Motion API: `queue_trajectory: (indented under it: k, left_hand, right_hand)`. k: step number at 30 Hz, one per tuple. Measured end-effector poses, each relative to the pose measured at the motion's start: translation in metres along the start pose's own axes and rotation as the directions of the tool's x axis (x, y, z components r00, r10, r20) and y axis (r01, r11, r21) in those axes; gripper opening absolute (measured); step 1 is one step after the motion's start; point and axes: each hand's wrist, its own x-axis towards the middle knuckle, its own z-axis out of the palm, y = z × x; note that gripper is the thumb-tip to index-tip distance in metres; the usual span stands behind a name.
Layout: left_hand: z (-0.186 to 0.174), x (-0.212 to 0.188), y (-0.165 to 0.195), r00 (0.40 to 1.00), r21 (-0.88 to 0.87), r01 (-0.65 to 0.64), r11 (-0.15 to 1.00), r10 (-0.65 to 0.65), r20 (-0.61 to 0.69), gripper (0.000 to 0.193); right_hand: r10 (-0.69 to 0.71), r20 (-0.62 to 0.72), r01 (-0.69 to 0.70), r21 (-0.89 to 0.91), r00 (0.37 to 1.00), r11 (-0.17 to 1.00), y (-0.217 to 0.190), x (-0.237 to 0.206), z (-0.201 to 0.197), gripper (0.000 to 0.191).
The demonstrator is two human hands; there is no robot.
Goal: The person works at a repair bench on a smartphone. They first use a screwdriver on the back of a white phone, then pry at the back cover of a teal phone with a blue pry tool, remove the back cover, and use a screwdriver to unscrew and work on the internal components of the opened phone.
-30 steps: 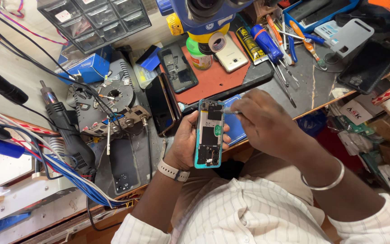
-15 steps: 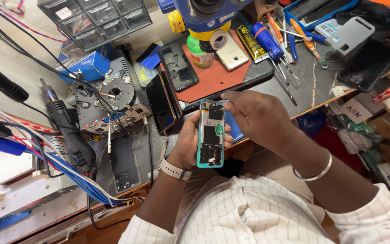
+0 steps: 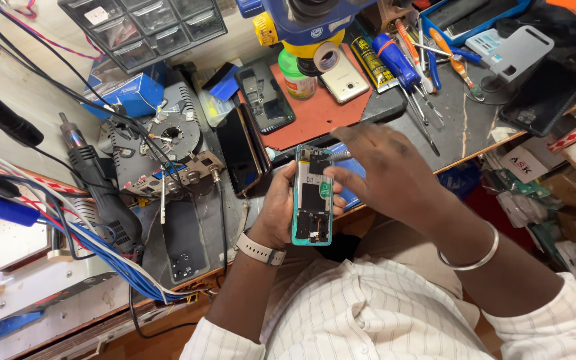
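Phone (image 3: 313, 197), back cover off, teal frame: upright in left hand (image 3: 281, 210), grip closed around its edge. Right hand (image 3: 385, 170) pinches metal tool (image 3: 339, 155) at its top, above tabletop (image 3: 465, 123).

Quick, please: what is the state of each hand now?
Left hand: closed around the opened phone, holding it upright.
Right hand: closed, fingers pinching a thin metal tool at the phone's top.
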Motion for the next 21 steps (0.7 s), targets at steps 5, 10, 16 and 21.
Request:
queue_trajectory:
  k: [5,10,16,21]
  left_hand:
    - [0.0,0.0,-0.001,0.995,0.061,-0.025,0.998,0.031,-0.095,0.079]
    - [0.001,0.001,-0.008,0.988,0.201,-0.086,0.976,0.109,-0.106,0.075]
    - [0.002,-0.001,-0.016,0.966,0.394,-0.111,0.912,0.192,-0.172,0.075]
    - [0.006,-0.004,-0.011,0.986,0.3,-0.1,0.949,0.135,-0.098,0.079]
  right_hand:
    - [0.023,0.026,-0.025,0.069,0.999,0.997,0.002,-0.002,0.0,0.024]
    - [0.264,0.055,-0.265,0.016,0.963,0.964,0.007,-0.004,0.005,0.024]
    - [0.056,-0.041,-0.046,0.213,0.998,0.976,0.016,-0.016,0.001,0.03]
    - [0.31,0.011,-0.308,0.148,0.951,0.94,0.014,-0.018,0.007,0.017]
